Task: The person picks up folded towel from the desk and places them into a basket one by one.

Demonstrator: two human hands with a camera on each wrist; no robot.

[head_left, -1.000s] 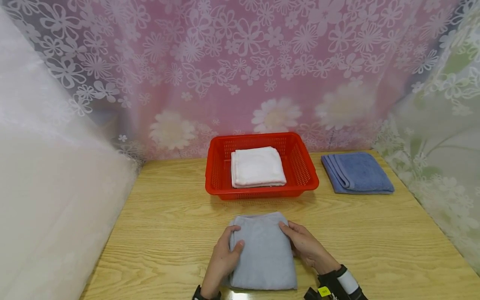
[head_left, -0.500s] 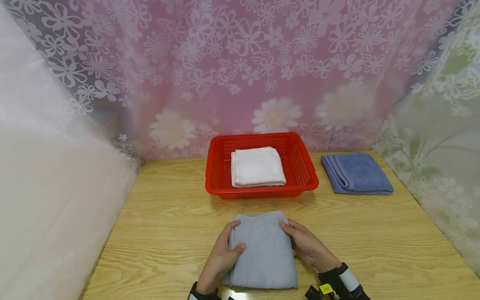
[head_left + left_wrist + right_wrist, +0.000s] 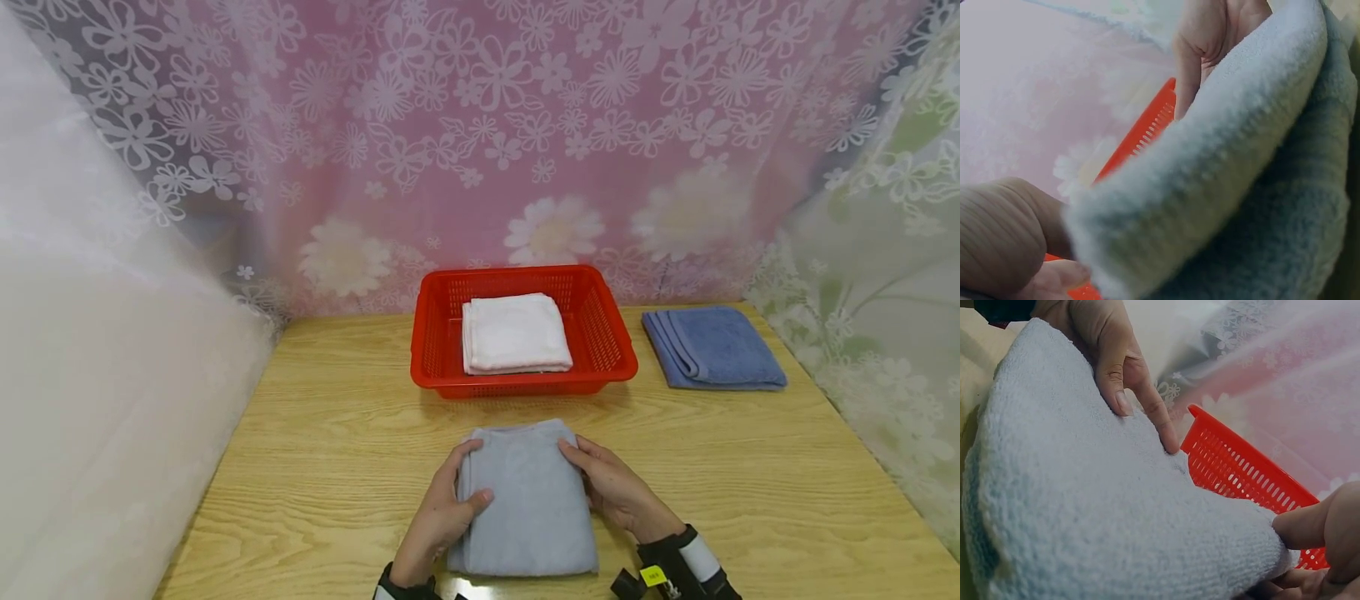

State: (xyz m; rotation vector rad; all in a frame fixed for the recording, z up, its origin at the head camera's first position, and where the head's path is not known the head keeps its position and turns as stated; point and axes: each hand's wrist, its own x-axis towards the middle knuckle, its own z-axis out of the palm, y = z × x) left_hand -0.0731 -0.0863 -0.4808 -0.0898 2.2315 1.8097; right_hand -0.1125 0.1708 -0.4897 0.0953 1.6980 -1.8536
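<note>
A folded grey towel (image 3: 528,500) is between both hands at the front of the table, its layered edges showing on the left. My left hand (image 3: 442,510) grips its left side, thumb on top and fingers round the far left edge. At the far right corner, my right hand (image 3: 617,490) pinches the towel with the thumb above and the other fingers partly hidden underneath. Close up in the left wrist view, thick folds of the towel (image 3: 1210,169) curve across the picture. The right wrist view shows its upper face (image 3: 1085,475) sloping between the two hands.
Beyond the towel stands a red perforated basket (image 3: 525,389) with a folded white towel (image 3: 517,333) inside. A folded blue towel (image 3: 716,346) lies at the back right of the wooden table (image 3: 322,433). Floral curtains (image 3: 465,142) hang behind and along both sides.
The grey towel has shifted very slightly away from me, with both hands keeping hold of it. My left wrist has turned a little. The basket and the other towels have stayed put.
</note>
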